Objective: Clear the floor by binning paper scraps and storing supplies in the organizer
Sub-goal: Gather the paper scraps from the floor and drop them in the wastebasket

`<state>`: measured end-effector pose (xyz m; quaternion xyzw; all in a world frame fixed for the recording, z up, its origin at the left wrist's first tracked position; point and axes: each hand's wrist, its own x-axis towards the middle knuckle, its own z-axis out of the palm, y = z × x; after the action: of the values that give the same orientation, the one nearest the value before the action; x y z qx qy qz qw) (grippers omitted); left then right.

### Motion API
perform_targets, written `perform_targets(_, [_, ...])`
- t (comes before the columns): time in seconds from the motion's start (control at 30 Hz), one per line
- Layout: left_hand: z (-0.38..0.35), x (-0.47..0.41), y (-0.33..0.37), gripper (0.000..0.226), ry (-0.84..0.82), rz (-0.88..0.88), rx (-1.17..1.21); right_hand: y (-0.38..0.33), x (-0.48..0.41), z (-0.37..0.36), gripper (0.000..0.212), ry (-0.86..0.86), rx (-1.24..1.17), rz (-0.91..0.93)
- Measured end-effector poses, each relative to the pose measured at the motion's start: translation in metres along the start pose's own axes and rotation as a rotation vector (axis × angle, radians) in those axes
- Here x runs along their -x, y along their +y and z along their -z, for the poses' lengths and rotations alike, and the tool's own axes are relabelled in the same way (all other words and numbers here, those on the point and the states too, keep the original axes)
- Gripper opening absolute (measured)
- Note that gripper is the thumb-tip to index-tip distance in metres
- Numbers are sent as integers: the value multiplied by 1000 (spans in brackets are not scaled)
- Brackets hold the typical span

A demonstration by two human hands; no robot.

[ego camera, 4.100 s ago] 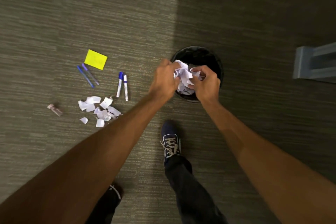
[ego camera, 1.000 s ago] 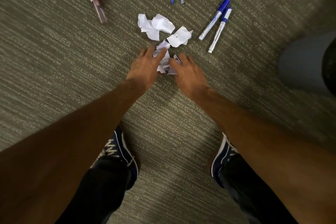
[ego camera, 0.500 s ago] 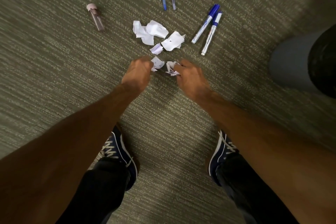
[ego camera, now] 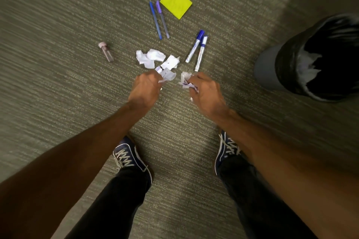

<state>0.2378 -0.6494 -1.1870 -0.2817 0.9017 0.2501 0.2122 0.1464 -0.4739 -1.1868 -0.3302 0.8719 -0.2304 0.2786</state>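
My left hand (ego camera: pixel 144 90) is closed on a crumpled white paper scrap (ego camera: pixel 167 76) that sticks out past the fingers. My right hand (ego camera: pixel 206 93) grips another bunch of paper scraps (ego camera: pixel 186 82). Both hands are raised a little above the carpet. More white scraps (ego camera: pixel 153 58) lie on the floor just beyond them. Two blue markers (ego camera: pixel 197 50), two pens (ego camera: pixel 159 19), a yellow sticky-note pad (ego camera: pixel 176 1) and a small clear vial with a pink cap (ego camera: pixel 106 52) also lie on the carpet. The black-lined bin (ego camera: pixel 303 60) stands to the right with white paper inside.
My two feet in navy sneakers (ego camera: pixel 129 156) stand on the grey-green carpet below my hands. The bin's grey side is close to my right arm. No organizer is in view.
My hands have closed on scraps and lifted off the floor, moving apart. The view has pulled back, so the sticky pad and the bin show more fully.
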Motion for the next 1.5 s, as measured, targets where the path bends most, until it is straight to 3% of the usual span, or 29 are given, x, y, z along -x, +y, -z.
perform_targets(0.2, [54, 16, 72, 29, 50, -63, 57, -11, 32, 78, 26, 147, -40, -74])
perform_targets(0.37, [85, 25, 152, 20, 106, -239, 61, 0, 58, 142, 30, 334, -66, -168])
perform_targets(0.57, [84, 19, 259, 21, 53, -513, 19, 52, 89, 211, 35, 488, 49, -222])
perform_targets(0.83, [33, -18, 349, 31, 49, -601, -132, 148, 102, 254, 37, 322, 261, -373])
perform_targets(1.17, [-31, -46, 388, 40, -33, -554, -237, 211, 78, 240, 42, 130, 249, -427])
perform_targets(1.3, [-38, -50, 389, 63, -64, -580, -359, 222, 81, 244, 32, 117, 280, -425])
perform_targets(1.5, [-27, -45, 379, 76, -57, -653, -423, 215, 93, 255, 35, 199, 289, -386])
